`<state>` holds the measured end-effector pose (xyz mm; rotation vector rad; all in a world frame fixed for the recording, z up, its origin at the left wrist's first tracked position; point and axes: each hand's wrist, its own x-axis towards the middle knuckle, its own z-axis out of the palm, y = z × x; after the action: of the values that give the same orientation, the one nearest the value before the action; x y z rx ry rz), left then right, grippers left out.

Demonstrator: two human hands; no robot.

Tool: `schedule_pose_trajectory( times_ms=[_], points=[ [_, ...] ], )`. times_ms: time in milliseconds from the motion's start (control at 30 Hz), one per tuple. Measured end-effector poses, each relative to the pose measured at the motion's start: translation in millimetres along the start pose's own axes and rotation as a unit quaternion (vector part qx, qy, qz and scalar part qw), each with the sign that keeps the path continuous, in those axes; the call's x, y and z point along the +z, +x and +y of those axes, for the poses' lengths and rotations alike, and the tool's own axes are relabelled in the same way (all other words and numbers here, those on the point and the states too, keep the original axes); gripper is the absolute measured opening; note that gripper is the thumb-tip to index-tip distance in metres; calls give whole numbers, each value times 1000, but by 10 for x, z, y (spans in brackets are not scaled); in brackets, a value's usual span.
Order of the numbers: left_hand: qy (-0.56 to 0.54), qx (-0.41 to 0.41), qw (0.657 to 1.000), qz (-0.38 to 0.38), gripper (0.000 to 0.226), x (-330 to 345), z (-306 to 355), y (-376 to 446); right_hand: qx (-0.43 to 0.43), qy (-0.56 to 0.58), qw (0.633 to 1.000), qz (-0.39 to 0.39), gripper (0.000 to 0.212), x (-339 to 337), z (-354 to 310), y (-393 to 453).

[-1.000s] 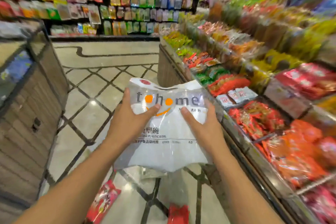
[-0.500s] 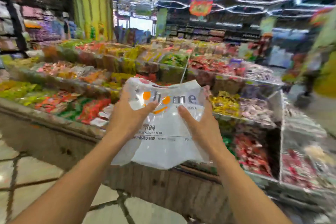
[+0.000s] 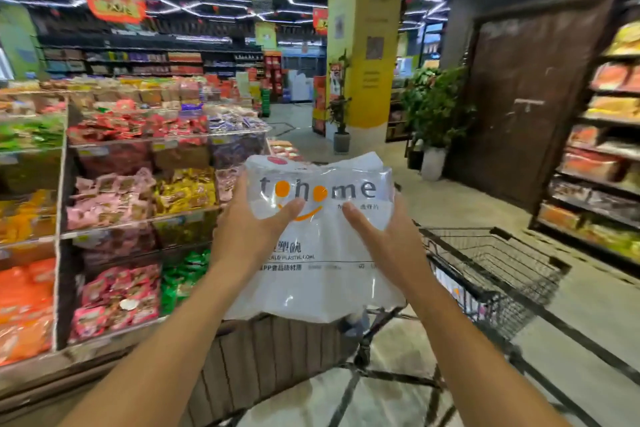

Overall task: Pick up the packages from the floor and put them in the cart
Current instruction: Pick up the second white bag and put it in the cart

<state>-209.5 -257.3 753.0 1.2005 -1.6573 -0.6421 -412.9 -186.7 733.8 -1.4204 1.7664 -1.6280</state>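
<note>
Half a second ago I was facing the long snack counter with the aisle off to the right; now my view has swung right, and the cart (image 3: 498, 274) has come into sight, which it was not before. The package (image 3: 320, 236) sits the same way between my hands as it did then: a clear plastic bag of white bowls with grey and orange lettering, held up in the air at chest height, upright, its top edge tipped slightly away from me.

My left hand (image 3: 252, 229) is curled around the bag's left side, thumb laid across the front just under the lettering, the other fingers hidden behind the plastic. My right hand (image 3: 377, 236) clasps the right side the same way, thumb on the front. Both are closed onto the bag, neither fully clenched.

The cart, black wire, stands just beyond and to the right of the package; the bag's lower right corner overlaps its near rim in my view, though I cannot tell whether they touch. Something pale lies inside the basket, too blurred to name.

The snack counter (image 3: 138, 204) fills the left, its wooden base close below the bag. Ahead stand a yellow pillar (image 3: 360, 45) and potted plants (image 3: 433, 114); shelves (image 3: 602, 156) line the right.
</note>
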Motion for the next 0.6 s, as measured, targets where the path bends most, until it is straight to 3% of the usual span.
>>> schedule_pose_trajectory(
  times_ms=[133, 300, 433, 600],
  points=[
    [-14, 27, 999, -28, 101, 1207, 442, 12, 20, -37, 998, 52, 81, -1040, 534, 344],
    [-57, 19, 994, -86, 87, 2630, 954, -18, 60, -64, 992, 90, 74, -2227, 1178, 665],
    [-76, 8, 989, -129, 75, 3569, 1264, 32, 80, -59, 988, 118, 55, -2959, 1605, 917],
    [-84, -19, 978, -193, 69, 4704, 1500, 239, 120, -75, 974, 176, 68, -3646, 2272, 1309]
  ],
)
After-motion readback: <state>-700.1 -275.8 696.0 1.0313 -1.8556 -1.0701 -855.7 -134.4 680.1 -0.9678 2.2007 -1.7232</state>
